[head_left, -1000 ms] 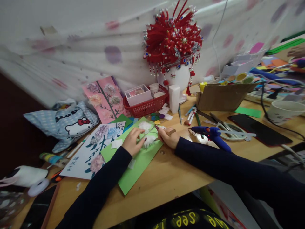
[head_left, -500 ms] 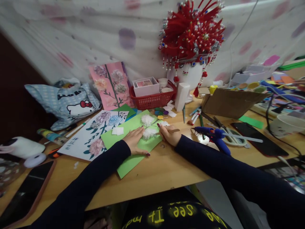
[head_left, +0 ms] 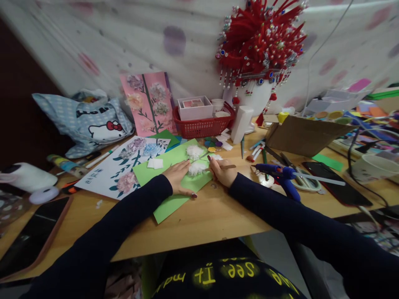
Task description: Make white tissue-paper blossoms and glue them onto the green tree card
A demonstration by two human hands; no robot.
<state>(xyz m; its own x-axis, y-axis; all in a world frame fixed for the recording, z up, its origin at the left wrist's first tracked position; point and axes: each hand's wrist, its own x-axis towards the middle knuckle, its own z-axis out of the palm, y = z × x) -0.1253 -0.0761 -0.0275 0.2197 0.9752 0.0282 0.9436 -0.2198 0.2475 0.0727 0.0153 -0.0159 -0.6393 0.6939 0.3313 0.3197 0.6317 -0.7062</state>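
My left hand (head_left: 180,178) lies with its fingers spread on a light green sheet (head_left: 168,209), holding nothing. Two white ruffled paper flowers rest on the sheet: the upper flower (head_left: 194,152) and the lower flower (head_left: 197,168), which is between my hands. My right hand (head_left: 222,171) is closed around a thin brown-handled tool (head_left: 228,167) at the sheet's right edge; the tool's tip is too small to make out. Small white paper squares (head_left: 155,163) lie on the sheet, left of my left hand.
Left are a floral drawing (head_left: 109,176), a phone (head_left: 34,236) and a checked bag (head_left: 102,124). Behind stand a pink floral picture (head_left: 149,104), a red basket (head_left: 202,129) and a red beaded headdress (head_left: 262,45). Right lie a blue glue gun (head_left: 280,174), scissors and another phone (head_left: 338,182).
The view has shifted slightly, so most things sit higher in the picture. Both hands keep nearly the same places on and beside the green sheet.
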